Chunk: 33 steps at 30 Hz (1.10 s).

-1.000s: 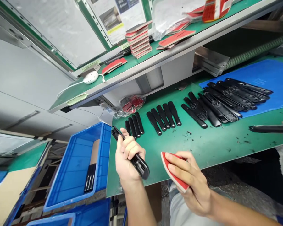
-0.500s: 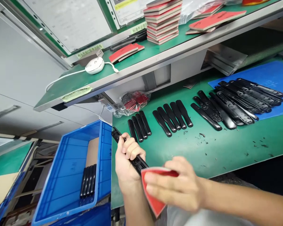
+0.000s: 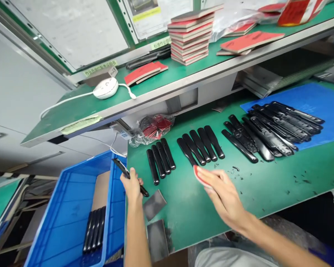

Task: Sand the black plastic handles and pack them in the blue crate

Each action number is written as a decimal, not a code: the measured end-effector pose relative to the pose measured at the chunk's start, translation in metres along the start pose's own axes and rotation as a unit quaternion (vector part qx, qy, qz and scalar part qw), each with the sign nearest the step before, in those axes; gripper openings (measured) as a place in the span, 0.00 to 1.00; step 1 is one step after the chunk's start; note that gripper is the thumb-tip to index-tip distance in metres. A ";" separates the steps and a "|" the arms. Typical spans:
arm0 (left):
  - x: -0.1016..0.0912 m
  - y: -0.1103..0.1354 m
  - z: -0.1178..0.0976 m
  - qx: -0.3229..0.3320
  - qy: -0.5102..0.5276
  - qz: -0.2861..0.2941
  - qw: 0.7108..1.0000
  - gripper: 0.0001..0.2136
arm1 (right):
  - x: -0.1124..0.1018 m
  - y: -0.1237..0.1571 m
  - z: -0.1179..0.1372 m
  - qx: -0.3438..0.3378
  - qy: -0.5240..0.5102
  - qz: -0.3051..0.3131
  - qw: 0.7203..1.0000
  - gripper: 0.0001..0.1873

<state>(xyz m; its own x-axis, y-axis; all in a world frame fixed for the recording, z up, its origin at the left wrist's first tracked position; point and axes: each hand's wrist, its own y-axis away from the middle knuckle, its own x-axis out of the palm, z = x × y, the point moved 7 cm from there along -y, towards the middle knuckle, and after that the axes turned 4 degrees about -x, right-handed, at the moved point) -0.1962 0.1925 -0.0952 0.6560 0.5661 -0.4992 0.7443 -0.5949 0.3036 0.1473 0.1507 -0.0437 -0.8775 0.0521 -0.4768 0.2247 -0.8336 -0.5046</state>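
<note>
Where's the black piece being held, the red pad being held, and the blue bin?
Held black piece (image 3: 120, 167), head view: its exposed upper end.
Held red pad (image 3: 198, 177), head view: its exposed edge.
Blue bin (image 3: 66, 213), head view: a bare inner surface.

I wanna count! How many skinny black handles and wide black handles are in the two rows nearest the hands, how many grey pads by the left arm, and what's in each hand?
Skinny black handles: 4
Wide black handles: 5
Grey pads: 2
Black piece in the left hand: 1
Red pad in the right hand: 1
Total: 13
</note>
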 end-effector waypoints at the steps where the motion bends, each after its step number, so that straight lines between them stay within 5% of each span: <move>1: 0.010 -0.012 0.003 0.001 -0.042 -0.037 0.998 0.21 | -0.001 0.016 0.000 0.008 -0.012 0.014 1.000 0.26; 5: 0.054 -0.025 -0.001 0.022 -0.159 -0.084 0.984 0.23 | -0.025 0.066 -0.004 0.075 -0.005 0.002 0.997 0.23; 9: 0.101 0.018 -0.028 0.108 -0.226 -0.074 0.965 0.27 | -0.058 0.104 -0.008 0.088 0.036 -0.036 0.995 0.23; 11: 0.152 0.061 -0.047 0.189 -0.238 -0.017 0.953 0.26 | -0.076 0.126 -0.014 0.096 0.066 -0.072 0.991 0.22; 13: 0.227 0.120 -0.061 0.274 -0.239 0.093 0.927 0.21 | -0.100 0.144 -0.020 0.105 0.092 -0.109 0.984 0.22; 15: 0.307 0.185 -0.069 0.329 -0.235 0.202 0.892 0.14 | -0.141 0.149 -0.021 0.069 0.130 -0.128 0.981 0.23; 17: 0.372 0.237 -0.076 0.341 -0.227 0.249 0.878 0.14 | -0.204 0.141 -0.017 -0.012 0.189 -0.113 0.975 0.25; 20: 0.428 0.280 -0.094 0.301 -0.216 0.259 0.892 0.19 | -0.327 0.118 -0.018 -0.071 0.275 -0.103 0.953 0.24; 22: 0.442 0.290 -0.108 0.248 -0.201 0.266 0.909 0.20 | -0.395 0.106 -0.019 -0.071 0.329 -0.114 0.935 0.21; 24: 0.443 0.292 -0.121 0.189 -0.173 0.284 0.924 0.19 | -0.429 0.101 -0.020 -0.073 0.373 -0.114 0.918 0.13; 28: 0.412 0.291 -0.123 0.095 -0.060 0.333 0.936 0.19 | -0.435 0.104 -0.026 -0.081 0.397 -0.091 0.910 0.05; 33: 0.321 0.322 -0.065 -0.002 0.117 0.440 0.891 0.17 | -0.452 0.105 -0.031 -0.080 0.323 -0.094 0.938 0.07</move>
<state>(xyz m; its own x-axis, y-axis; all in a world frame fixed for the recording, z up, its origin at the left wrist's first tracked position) 0.2620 0.2198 -0.1050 0.9932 -0.0143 0.1152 -0.0700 -0.8653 0.4963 0.5812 0.0567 0.0963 -0.4799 0.5551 -0.6794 0.1979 -0.6860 -0.7002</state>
